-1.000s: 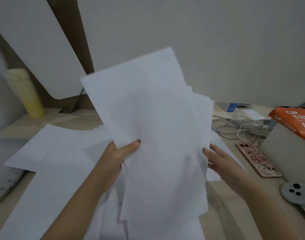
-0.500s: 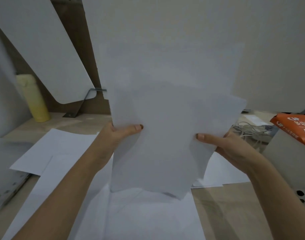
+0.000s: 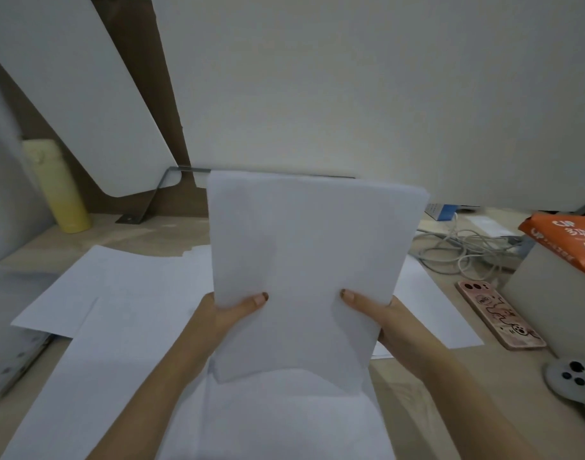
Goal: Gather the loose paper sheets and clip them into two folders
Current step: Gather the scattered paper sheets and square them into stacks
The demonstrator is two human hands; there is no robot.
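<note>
Head view. The stack of sheets [image 3: 304, 260] is held upright at frame centre, above the desk [image 3: 450, 393]. The left hand [image 3: 224, 313] grips its lower left edge and the right hand [image 3: 380, 317] grips its lower right edge. Each thumb presses the front face. The fingers are hidden behind the paper and appear clamped on the back. The top edges look roughly aligned; the bottom edge is uneven, with a notch at centre. Loose sheets [image 3: 118, 293] lie flat on the desk at lower left and beneath the stack, with one more at right beside the phone [image 3: 500, 317]. No folder can be identified with certainty.

Recommended procedure, as judged:
1. Loosen the grip slightly.
2. Tap the bottom edge on the desk until all edges are flush, keeping the stack vertical. A tight grip will likely stop the sheets settling.
3. Re-clamp.
4. Collect the remaining sheets before clipping.
</note>
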